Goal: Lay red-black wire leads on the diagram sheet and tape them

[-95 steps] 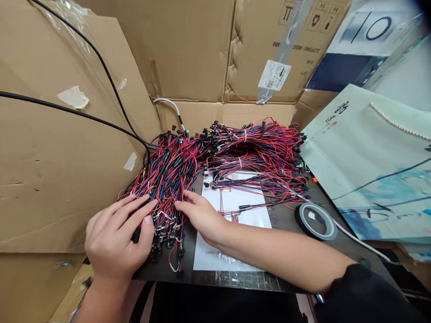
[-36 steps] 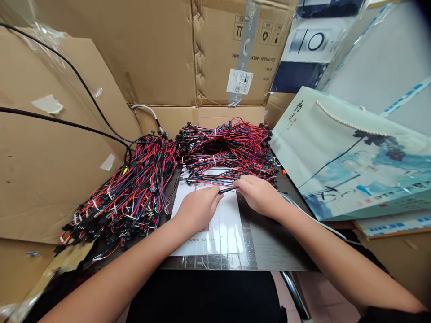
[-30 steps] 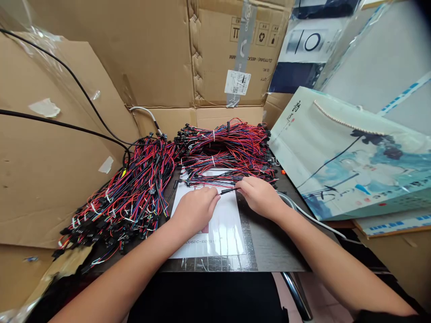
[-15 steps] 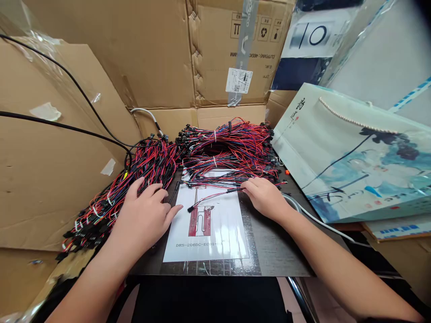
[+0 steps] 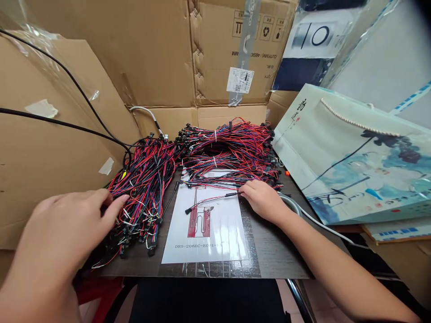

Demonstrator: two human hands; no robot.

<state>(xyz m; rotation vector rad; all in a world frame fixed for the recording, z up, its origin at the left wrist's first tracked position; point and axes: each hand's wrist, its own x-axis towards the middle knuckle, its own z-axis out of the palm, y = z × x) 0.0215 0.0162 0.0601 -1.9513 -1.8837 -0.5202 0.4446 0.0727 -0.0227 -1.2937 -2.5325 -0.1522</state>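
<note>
The left hand (image 5: 63, 229) hovers with fingers (image 5: 116, 206) spread and holding nothing, their tips touching a loose pile (image 5: 144, 179) of red, blue and black wires. The right hand (image 5: 264, 199) pinches one end of a single red wire (image 5: 208, 200). The wire runs leftward from those fingertips across a sheet (image 5: 215, 237) on the bench (image 5: 269, 251), and a tied bundle (image 5: 229, 143) lies just beyond them.

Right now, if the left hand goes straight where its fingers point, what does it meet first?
The loose pile of red, blue and black wires, right ahead of the fingertips of the left hand. The hand looks raised toward the camera, so depth is unclear; they may touch.
</note>
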